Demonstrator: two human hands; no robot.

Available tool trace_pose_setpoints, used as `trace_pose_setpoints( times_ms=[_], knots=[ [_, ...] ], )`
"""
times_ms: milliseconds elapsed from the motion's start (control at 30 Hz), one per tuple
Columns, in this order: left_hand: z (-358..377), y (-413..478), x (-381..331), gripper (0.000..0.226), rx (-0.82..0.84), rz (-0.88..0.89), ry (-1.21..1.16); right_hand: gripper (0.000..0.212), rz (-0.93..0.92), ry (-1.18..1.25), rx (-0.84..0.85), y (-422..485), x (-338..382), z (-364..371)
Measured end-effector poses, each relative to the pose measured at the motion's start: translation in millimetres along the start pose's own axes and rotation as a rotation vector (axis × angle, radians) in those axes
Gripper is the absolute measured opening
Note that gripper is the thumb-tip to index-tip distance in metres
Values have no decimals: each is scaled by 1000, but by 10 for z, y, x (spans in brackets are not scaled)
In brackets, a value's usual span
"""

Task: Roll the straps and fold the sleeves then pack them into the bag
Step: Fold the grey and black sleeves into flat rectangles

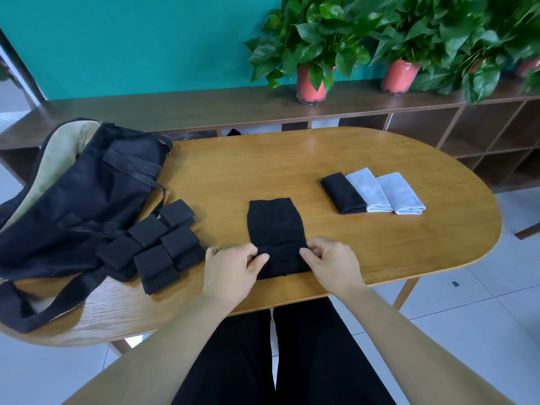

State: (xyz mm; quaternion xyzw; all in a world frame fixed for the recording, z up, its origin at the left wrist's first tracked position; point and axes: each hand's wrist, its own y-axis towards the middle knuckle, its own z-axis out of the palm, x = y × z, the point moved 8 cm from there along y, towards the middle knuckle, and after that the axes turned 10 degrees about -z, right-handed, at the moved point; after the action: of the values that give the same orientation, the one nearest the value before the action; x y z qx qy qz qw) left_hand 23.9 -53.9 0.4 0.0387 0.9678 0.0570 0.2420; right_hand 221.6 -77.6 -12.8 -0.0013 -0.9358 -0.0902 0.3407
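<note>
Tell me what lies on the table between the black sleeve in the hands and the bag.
The cluster of rolled black perforated straps sits between the black fabric sleeve and the black cloth bag. The left hand and right hand pinch its near end.

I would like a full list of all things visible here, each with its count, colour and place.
bag: one, black with beige lining, left end of table
rolled straps: several, exact count unclear, black, beside the bag
sleeve being folded: one, black, table centre
folded sleeves: three, one black and two light grey, in a row at the right
table: one, brown wood
potted plants: at least three, green in red pots, on the shelf
shelf: one, dark brown, behind the table
left hand: pinches sleeve's near left edge
right hand: pinches its near right edge
</note>
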Motion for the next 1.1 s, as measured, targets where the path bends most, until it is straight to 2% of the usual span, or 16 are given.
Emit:
trace_pose_setpoints(
  times_ms=[200, 333, 533, 633, 733, 833, 900, 967, 1100],
  knots=[
    [78, 71, 9, 36, 34, -46, 119, 21, 41, -91, 25, 63, 7, 51],
    [101, 101, -1, 25, 53, -75, 145, 18, 52, -142, 20, 82, -5, 86],
    [71, 111, -24, 27, -13, -35, 218, 16, -11, -274, -52, 77, 57, 52],
    [42, 69, -120, 22, -113, 113, 201, 17, -64, -280, -147, 42, 115, 6],
    [78, -38, -261, 11, -128, 346, 134, 13, -239, -342, -271, -17, 191, 8],
    [146, -164, -290, 29, -52, 475, 184, 12, -390, -366, -350, -96, 227, -41],
    [206, -219, -251, 43, 32, 490, 254, 20, -497, -356, -302, -167, 276, -38],
    [255, -248, -209, 50, 93, 493, 309, 29, -591, -343, -173, -248, 316, 31],
    [260, -228, -189, 42, 110, 500, 296, 42, -610, -397, 4, -358, 262, 160]
  ],
)
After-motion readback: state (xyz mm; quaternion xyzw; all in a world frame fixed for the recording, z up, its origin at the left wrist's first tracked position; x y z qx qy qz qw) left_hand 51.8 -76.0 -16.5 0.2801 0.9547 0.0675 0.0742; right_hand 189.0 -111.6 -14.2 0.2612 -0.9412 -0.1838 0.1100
